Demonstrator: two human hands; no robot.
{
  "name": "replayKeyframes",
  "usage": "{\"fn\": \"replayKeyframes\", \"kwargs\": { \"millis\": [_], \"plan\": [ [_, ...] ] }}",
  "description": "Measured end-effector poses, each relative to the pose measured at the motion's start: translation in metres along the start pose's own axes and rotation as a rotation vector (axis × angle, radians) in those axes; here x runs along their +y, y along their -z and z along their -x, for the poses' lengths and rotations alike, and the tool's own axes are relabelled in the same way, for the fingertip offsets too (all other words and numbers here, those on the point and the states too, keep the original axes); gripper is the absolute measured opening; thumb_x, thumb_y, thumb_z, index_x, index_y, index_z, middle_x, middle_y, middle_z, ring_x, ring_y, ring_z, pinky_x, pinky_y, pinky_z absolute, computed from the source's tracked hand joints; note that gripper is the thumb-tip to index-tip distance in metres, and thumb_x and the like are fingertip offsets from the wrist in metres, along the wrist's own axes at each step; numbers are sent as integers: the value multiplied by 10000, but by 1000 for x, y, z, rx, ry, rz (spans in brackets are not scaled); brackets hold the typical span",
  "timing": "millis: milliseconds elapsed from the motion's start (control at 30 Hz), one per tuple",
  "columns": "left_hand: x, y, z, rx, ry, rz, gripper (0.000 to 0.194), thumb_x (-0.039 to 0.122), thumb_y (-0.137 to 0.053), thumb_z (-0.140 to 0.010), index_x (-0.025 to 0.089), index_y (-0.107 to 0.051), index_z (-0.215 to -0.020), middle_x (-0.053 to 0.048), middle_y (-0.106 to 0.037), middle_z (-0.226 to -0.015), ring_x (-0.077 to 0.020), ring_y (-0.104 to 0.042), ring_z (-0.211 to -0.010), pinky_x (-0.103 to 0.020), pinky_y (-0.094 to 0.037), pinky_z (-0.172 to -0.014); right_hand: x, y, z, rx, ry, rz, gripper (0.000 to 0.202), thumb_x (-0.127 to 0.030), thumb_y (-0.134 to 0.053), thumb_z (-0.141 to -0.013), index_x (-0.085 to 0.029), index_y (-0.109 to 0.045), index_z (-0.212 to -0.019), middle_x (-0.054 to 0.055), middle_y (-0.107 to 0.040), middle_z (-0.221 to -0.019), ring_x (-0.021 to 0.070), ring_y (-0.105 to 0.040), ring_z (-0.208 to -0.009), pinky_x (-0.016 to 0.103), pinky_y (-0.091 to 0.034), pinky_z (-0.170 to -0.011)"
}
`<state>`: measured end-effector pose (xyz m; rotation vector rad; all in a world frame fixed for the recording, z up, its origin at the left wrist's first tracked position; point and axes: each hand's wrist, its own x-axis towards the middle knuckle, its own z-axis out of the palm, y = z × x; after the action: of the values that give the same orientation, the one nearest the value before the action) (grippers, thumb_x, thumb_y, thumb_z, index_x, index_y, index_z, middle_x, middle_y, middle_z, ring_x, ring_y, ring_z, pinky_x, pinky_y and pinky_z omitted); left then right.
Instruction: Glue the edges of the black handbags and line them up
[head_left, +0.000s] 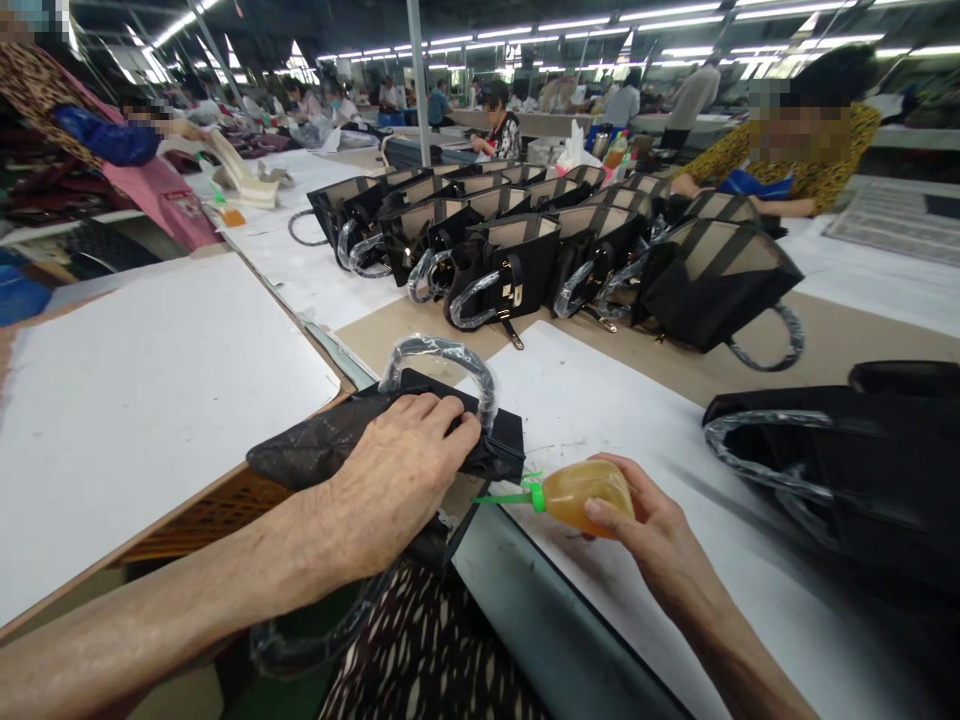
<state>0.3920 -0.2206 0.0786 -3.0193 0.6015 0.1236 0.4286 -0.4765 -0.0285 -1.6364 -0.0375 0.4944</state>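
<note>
A black handbag lies on its side across the table edge in front of me. Its plastic-wrapped handle arches up behind my left hand, and another wrapped handle hangs below. My left hand is pressed over the bag, its fingers curled on the black fabric near the opening. My right hand grips a squeeze bottle of amber liquid, held sideways. The bottle's thin green nozzle points left at the bag's edge, close to it; whether the tip touches, I cannot tell.
Rows of black handbags stand on the table ahead. A large black bag lies at right. A white-topped table is at left. One person in yellow sits across; another in a pink apron stands left beside another glue-type bottle.
</note>
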Motion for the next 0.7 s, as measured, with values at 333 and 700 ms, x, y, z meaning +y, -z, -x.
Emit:
{"fn": "replayKeyframes", "kwargs": {
  "millis": [333, 700],
  "plan": [
    [1, -1, 1, 17, -11, -18, 431, 75, -489, -697, 143, -472, -1122, -107, -515, -1108, -260, -467, -1015, -400, -401, -885, -8, -12, 12, -30, -13, -32, 448, -423, -677, -703, -204, -489, -1046, 29, -616, -849, 209, -565, -744, 288, -501, -583],
    [3, -1, 0, 41, -15, -40, 382, 49, -436, -713, 135, -495, -1080, -103, -522, -1084, -259, -483, -979, -406, -432, -852, -12, -16, 26, -68, -57, -68, 488, -421, -704, -670, -196, -499, -1050, 25, -615, -827, 213, -573, -725, 286, -484, -582]
  ]
}}
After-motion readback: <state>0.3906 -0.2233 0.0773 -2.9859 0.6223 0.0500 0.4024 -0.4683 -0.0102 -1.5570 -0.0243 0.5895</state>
